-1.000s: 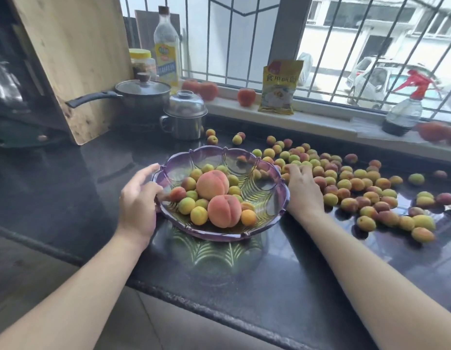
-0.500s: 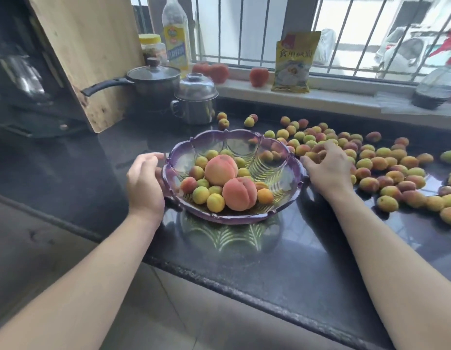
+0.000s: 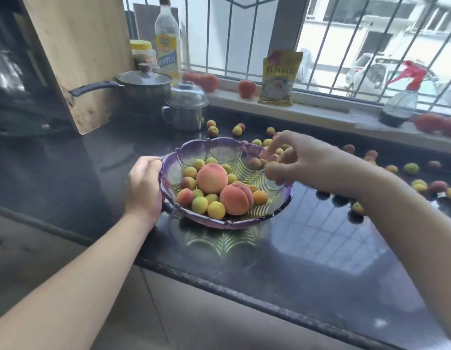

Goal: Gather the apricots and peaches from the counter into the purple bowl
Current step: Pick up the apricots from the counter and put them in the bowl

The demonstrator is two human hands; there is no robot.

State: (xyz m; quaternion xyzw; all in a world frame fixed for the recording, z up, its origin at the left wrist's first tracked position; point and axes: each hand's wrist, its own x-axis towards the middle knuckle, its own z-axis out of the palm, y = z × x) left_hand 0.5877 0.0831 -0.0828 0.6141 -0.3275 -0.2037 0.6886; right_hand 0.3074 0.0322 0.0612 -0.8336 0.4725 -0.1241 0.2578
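Tabletop (image 3: 320, 261) of dark polished stone carries everything, its near edge running just below the purple bowl (image 3: 211, 147), which sits close to that edge at centre. The bowl holds two peaches (image 3: 211, 178) and a dozen or so small apricots; many more apricots (image 3: 411, 168) lie scattered on the tabletop to the right and behind, up to the windowsill. More red fruit, perhaps peaches, rests on the sill itself. A cutting board (image 3: 75, 46), a lidded pot (image 3: 143, 88) and a steel mug (image 3: 185, 107) stand far left.

The left hand (image 3: 143, 188) grips the bowl's left rim, fingers curled over it. The right hand (image 3: 302, 160) hovers over the bowl's right rim with fingers loosely bunched; motion blur hides whether it pinches an apricot, so I cannot tell.

Risks, as I judge them: the bowl sits near the front edge, so a tug from the left hand could slide it off. Round fruit dropped from height may bounce out, and a sweeping forearm could roll loose apricots off the near right edge.

Open room lies on the bare tabletop left of the bowl and in front right; the far right is crowded with fruit.
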